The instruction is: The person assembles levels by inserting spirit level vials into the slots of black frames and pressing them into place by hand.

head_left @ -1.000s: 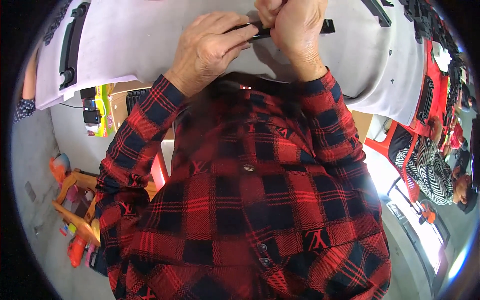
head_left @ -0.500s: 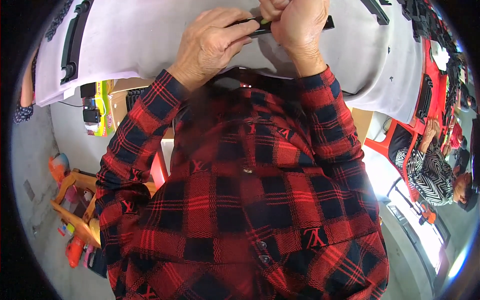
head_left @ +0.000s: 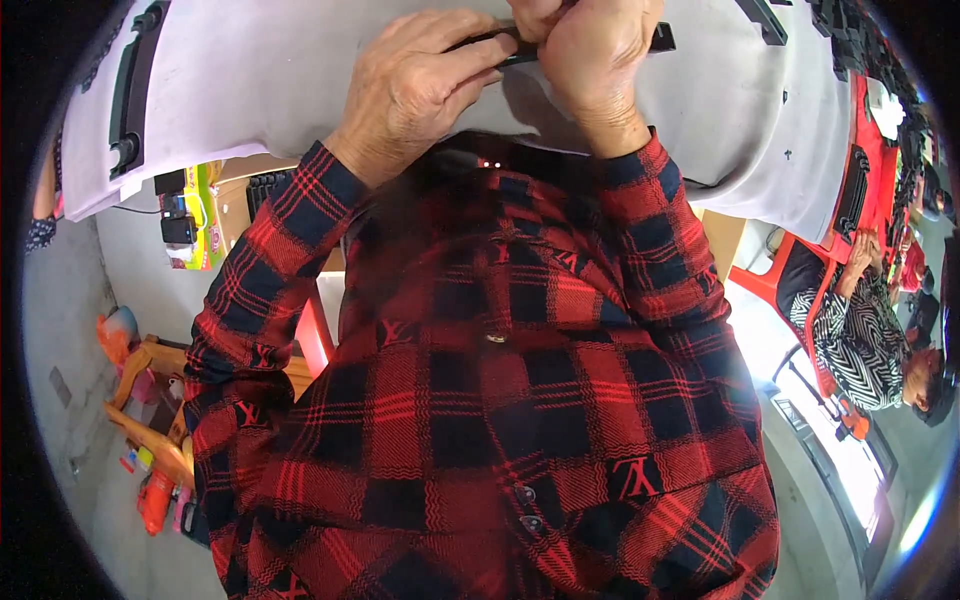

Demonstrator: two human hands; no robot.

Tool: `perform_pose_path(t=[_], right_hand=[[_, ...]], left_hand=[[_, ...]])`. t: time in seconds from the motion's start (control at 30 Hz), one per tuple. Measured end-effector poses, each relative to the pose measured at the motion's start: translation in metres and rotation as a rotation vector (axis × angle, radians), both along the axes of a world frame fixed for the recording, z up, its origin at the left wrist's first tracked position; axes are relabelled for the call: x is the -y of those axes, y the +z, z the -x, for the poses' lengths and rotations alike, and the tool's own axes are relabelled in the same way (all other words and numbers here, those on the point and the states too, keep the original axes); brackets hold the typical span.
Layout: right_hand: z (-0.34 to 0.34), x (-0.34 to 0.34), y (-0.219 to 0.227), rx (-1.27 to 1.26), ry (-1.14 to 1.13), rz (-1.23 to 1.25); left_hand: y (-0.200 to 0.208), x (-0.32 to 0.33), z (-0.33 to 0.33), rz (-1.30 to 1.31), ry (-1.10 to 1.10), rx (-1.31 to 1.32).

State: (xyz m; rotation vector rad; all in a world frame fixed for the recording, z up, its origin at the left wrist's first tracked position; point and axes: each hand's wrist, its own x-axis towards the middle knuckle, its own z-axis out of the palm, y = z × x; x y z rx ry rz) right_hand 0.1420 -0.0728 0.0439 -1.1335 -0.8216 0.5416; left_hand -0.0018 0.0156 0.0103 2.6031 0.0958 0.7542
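Shifted a little up and left since a second ago: both hands now sit nearer the top edge of the view, and the black strip [head_left: 560, 45] lies flatter across the frame.

Left hand [head_left: 420, 85] curled, fingers bent over the strip's left end, thumb hidden beneath, so holding it. Right hand [head_left: 595, 60] closed tight round the strip's middle, knuckles up; only a short black end sticks out past it to the right. Fingertips mostly cut off by the top edge, so cannot tell what they press or fit.

As for progress: strip lifted off the grey table [head_left: 270, 70] and gripped at two places, looks like mid-handling rather than finished. No join or mating piece visible, so hard to judge what is left. More black parts lying at the table's left edge [head_left: 135, 85] and top right [head_left: 765, 18], seemingly untouched.

Room: table's near edge runs just below the wrists, against the red plaid shirt [head_left: 500, 400], so little space to draw back. Open grey surface left and right of the hands. Another seated person [head_left: 865, 335] well apart at the right, by red chairs.
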Motion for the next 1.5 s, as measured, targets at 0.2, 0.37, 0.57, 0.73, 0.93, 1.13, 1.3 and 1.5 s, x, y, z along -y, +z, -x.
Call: perform_pose_path(t=[0.2, 0.37, 0.57, 0.73, 0.93, 1.13, 1.3, 1.5], right_hand=[[0.003, 0.000, -0.001, 0.047, -0.013, 0.032], [0.003, 0.001, 0.002, 0.069, -0.001, 0.066], [0.000, -0.005, 0.000, 0.162, -0.034, 0.090], [-0.006, -0.005, -0.007, -0.102, -0.030, 0.130], [-0.024, -0.003, -0.009, -0.429, 0.124, -0.098], [-0.045, 0.019, 0.006, -0.402, 0.168, -0.218], [-0.053, 0.023, -0.001, -0.443, 0.133, -0.210], [-0.056, 0.027, -0.006, -0.535, 0.050, -0.227]], left_hand=[[-0.004, 0.002, -0.001, 0.043, -0.002, 0.074], [-0.001, 0.004, -0.003, 0.050, 0.022, 0.082], [-0.004, 0.003, -0.002, 0.042, 0.008, 0.087], [-0.004, 0.003, -0.003, 0.026, 0.022, 0.078], [-0.003, 0.003, -0.002, 0.020, 0.027, 0.071], [0.013, 0.005, 0.001, -0.040, 0.033, 0.005], [0.021, 0.010, -0.016, -0.082, 0.029, 0.002], [0.020, 0.012, -0.023, -0.040, -0.007, -0.045]])
